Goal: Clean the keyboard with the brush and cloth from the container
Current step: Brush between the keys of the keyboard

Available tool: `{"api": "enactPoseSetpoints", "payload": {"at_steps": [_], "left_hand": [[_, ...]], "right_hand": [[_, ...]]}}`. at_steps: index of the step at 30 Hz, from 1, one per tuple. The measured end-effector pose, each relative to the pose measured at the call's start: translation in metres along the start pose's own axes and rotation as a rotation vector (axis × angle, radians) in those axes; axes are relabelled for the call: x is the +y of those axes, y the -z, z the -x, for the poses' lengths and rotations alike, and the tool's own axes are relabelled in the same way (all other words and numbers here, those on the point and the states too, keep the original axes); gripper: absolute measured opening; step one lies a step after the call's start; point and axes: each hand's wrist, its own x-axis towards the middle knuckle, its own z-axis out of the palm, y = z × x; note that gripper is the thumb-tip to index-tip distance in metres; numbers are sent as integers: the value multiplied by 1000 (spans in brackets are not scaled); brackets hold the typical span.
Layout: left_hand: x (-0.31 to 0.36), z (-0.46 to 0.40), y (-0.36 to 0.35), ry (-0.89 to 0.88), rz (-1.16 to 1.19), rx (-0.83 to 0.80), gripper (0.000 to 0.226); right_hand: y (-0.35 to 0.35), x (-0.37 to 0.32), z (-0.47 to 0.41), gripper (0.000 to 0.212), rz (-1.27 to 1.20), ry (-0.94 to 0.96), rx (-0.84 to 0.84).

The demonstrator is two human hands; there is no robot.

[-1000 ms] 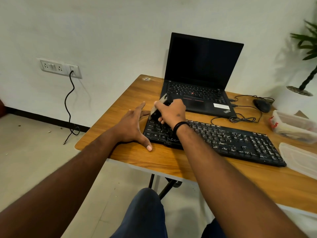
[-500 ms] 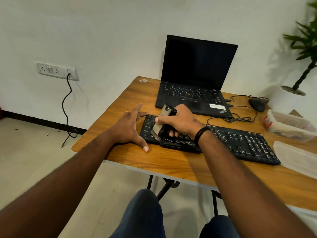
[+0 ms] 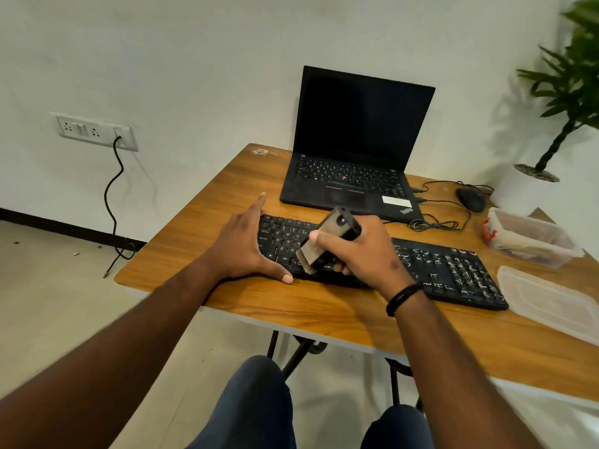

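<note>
**Brush on the keyboard's left end**

The right hand [image 3: 363, 251] covers the middle of the black keyboard [image 3: 447, 270], and its curled fingers hide most of the brush [image 3: 327, 244] handle. What lies in the clear container [image 3: 531, 241] at the table's [image 3: 324, 312] right is blurred; its lid [image 3: 551, 303] is cut by the frame edge. The right fingers grip the brush, bristles down on the near-left keys. The left hand [image 3: 241, 251] lies flat, fingers spread and released, bracing the keyboard's left end.
</note>
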Motion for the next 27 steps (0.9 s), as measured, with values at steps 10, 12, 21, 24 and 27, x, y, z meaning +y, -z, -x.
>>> {"api": "enactPoseSetpoints", "payload": {"at_steps": [10,12,21,24,27], "left_hand": [[2,0,0,13,-3,-6,163],[2,0,-1,13,1,-2,164],[2,0,0,22,-3,-4,168],[2,0,0,24,0,2,169],[2,1,0,10,-8,5,170]], "right_hand": [[-12,-9,-12,29,258,115,-163],[3,-11,-16,28,300,53,-244],[4,-17,-20,23,319,47,-323],[20,-22,-25,26,334,8,-353],[10,-16,-20,33,306,109,-248]]}}
